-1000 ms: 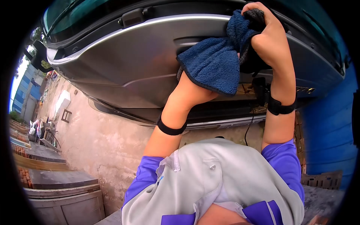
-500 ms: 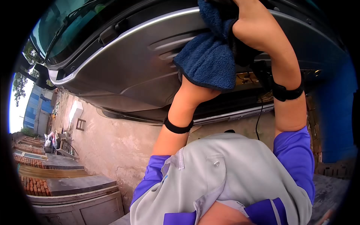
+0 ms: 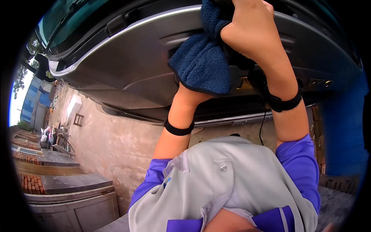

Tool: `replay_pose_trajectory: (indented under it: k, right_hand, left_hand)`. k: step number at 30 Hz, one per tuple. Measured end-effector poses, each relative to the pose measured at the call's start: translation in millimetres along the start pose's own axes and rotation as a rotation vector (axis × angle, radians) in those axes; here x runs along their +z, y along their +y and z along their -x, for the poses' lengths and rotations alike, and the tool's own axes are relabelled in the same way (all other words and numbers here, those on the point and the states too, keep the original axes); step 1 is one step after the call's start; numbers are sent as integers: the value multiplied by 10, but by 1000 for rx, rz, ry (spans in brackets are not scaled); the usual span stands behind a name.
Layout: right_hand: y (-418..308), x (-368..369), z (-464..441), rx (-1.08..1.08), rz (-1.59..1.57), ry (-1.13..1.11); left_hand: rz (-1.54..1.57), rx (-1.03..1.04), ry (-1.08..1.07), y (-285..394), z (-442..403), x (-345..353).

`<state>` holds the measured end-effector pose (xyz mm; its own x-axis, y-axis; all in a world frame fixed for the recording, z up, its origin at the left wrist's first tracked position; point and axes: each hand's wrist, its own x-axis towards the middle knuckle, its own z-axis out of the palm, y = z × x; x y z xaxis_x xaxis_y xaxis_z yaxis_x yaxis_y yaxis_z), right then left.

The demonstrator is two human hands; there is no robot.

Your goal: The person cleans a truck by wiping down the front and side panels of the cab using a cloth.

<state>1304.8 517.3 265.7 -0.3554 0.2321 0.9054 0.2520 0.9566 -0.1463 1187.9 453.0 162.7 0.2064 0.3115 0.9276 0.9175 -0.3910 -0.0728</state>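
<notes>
A dark blue fluffy towel (image 3: 203, 63) hangs in folds against the grey panel (image 3: 127, 65) of a vehicle. My right hand (image 3: 251, 25) is at the top of the picture, closed on the towel's upper, bunched part; some of its fingertips are out of sight. My left hand (image 3: 192, 95) reaches up underneath the towel's lower flap. Only its wrist and heel show, so its fingers are hidden. Black straps circle both forearms, and a dark object (image 3: 259, 79) sits beside my right wrist.
The vehicle's windshield (image 3: 58, 23) and side mirror (image 3: 42, 67) are at the upper left. A black cable (image 3: 262, 127) hangs below the panel. Farther left are a small stool (image 3: 78, 120), stacked bricks (image 3: 33, 183) and a grey cabinet (image 3: 77, 210). Something blue (image 3: 344, 131) stands at right.
Both hands and the towel have shifted slightly left in the view. My right hand has come lower, showing more of itself. The background has also moved a little left.
</notes>
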Motion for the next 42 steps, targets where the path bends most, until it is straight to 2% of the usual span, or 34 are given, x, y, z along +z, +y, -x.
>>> replay_pose_trajectory:
  k: [1, 6, 8, 10, 12, 14, 15, 18, 22, 24, 26, 31, 34, 36, 39, 42]
  right_hand:
    - [-50, 64, -11, 15, -2, -28]
    - [-143, 495, 29, -16, 89, 103]
    - [-135, 455, 30, -66, 57, 47]
    - [-76, 459, 67, -106, -53, 113]
    - [-1, 353, 63, -119, -116, 88]
    - [107, 241, 70, -126, -170, 54]
    - [173, 160, 64, -116, -181, 25]
    - [420, -47, 60, -162, -231, -28]
    - [771, -390, 127, -136, -352, -120]
    - [932, -596, 163, -25, -464, -222]
    - [1117, -811, 191, 5, -422, -284]
    - [1309, -1046, 297, 120, -472, -217]
    - [1328, -903, 438, 31, -216, -33]
    - [1214, -746, 531, -96, 98, 72]
    - [1050, -426, 616, -195, 200, 163]
    - [797, 80, 743, -226, 273, 160]
  left_hand:
    - [-40, 50, 44, -46, 6, -18]
    - [-100, -192, -12, -115, 156, -205]
    - [-87, -245, -1, -148, 234, -174]
    - [-70, -310, -6, -91, 288, -92]
    - [-75, -315, -7, -10, 235, -17]
    - [-97, -256, -7, 97, 116, 46]
    - [-111, -126, 35, 150, -18, 71]
    - [-142, -30, -30, 221, -150, 215]
    - [-1, 15, -187, 315, -190, 492]
    - [128, 44, -136, 398, -231, 610]
    - [239, 28, -170, 462, -281, 703]
    - [453, 17, -203, 505, -331, 791]
    - [436, 24, -183, 468, -283, 764]
    - [322, 28, -104, 438, -235, 628]
    - [127, 47, 49, 312, -180, 465]
    - [74, 16, 50, 99, 7, 127]
